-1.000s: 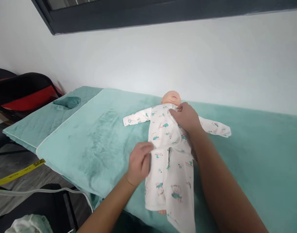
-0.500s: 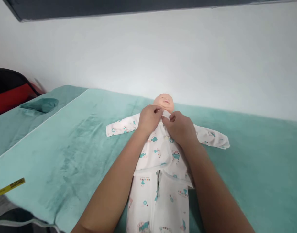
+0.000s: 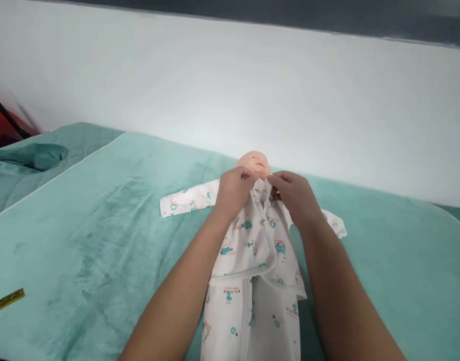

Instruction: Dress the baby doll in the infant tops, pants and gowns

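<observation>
A baby doll (image 3: 254, 161) lies on its back, its head toward the wall, dressed in a white baby shirt (image 3: 248, 245) printed with teal figures. My left hand (image 3: 235, 190) pinches one side of the shirt's collar just below the doll's chin. On the other side of the neck opening, my right hand (image 3: 293, 194) grips the opposite collar edge. Between them the collar stands lifted and parted in a V, with a fastener showing lower on the front. Matching white pants (image 3: 230, 321) lie below the shirt hem. Both sleeves stretch outward, partly hidden by my hands.
A teal blanket (image 3: 102, 240) covers the surface under the doll. The white wall (image 3: 200, 90) rises right behind its head. At the far left are a dark teal cloth (image 3: 38, 156) and a red and black bag (image 3: 4, 128). A yellow strip (image 3: 6, 301) shows at lower left.
My hands have drawn slightly apart, pulling the collar edges up and open in a V. The shirt front has lifted and shifted. The camera view has tilted and turned somewhat.
</observation>
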{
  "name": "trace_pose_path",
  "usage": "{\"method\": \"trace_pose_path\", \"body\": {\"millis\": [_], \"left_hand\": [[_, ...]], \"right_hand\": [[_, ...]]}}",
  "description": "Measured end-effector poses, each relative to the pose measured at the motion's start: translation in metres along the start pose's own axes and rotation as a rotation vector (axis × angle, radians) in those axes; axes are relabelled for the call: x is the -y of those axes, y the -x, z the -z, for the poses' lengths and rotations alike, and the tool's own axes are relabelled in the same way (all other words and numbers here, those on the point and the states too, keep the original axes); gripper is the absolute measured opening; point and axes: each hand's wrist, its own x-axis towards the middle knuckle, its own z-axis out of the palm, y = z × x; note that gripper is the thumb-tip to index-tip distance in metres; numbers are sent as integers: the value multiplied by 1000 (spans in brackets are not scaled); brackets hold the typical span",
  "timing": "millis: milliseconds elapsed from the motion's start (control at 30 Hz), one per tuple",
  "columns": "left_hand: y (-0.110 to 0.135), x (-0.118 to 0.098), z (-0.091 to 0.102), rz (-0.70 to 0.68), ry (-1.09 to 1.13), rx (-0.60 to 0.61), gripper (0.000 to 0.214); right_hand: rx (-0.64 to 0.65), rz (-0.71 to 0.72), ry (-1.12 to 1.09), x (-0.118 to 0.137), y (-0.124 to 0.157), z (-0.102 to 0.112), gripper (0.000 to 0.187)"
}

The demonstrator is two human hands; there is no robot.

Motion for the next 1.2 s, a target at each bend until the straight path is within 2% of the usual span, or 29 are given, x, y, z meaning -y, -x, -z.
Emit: {"method": "trace_pose_path", "body": {"millis": [133,233,333,500,667,933,1200], "left_hand": [[1,-4,0,52,262,-14,13],[3,-7,-2,63,295,48,14],[4,-7,-4,64,261,80,14],[3,-7,-5,108,246,96,9],[3,-10,-4,153,318,110,7],[3,-7,-3,231,419,102,3],[1,-7,-4,178,380,111,5]], "right_hand": [[-150,68,66,5,2,-19,17],[-207,6,-90,1,6,-24,17],[-203,-19,-247,-7,9,-22,15],[-229,6,-322,-17,7,-21,14],[-203,48,-403,-24,4,-22,12],[-148,182,-355,-31,3,-21,13],[-178,211,-299,-32,2,-20,12]]}}
